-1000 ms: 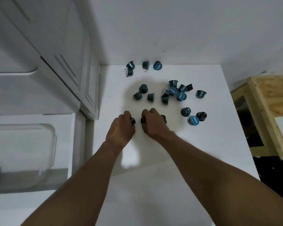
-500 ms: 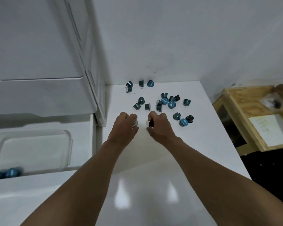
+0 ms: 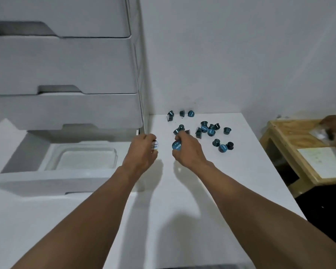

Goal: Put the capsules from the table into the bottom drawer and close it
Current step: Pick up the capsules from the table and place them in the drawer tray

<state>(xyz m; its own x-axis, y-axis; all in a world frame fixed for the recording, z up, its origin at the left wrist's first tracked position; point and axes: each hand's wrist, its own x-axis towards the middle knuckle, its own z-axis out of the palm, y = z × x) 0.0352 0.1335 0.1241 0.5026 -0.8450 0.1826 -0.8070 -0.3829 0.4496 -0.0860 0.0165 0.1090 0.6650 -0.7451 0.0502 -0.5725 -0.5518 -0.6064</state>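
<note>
Capsules (image 3: 176, 146) are gripped one per hand, left hand (image 3: 142, 152) beside the open drawer (image 3: 47, 180), right hand (image 3: 188, 152) alongside, likely to drop both in; others litter the bench (image 3: 240, 167).

The white table (image 3: 250, 152) gleamed smooth and glossy; the drawer unit (image 3: 66, 65) at upper left looked matt, the stand (image 3: 279, 133) at right raw plywood.

A bare storage corner; whether home or office cannot be told.
A white counter (image 3: 231, 181) meets a plain grey wall (image 3: 240, 55). At its left is a white stacked drawer unit (image 3: 66, 65), its bottom drawer (image 3: 56, 181) pulled out. Coffee capsules (image 3: 211, 132) lie scattered, with a rough plywood stand (image 3: 279, 131) alongside.
</note>
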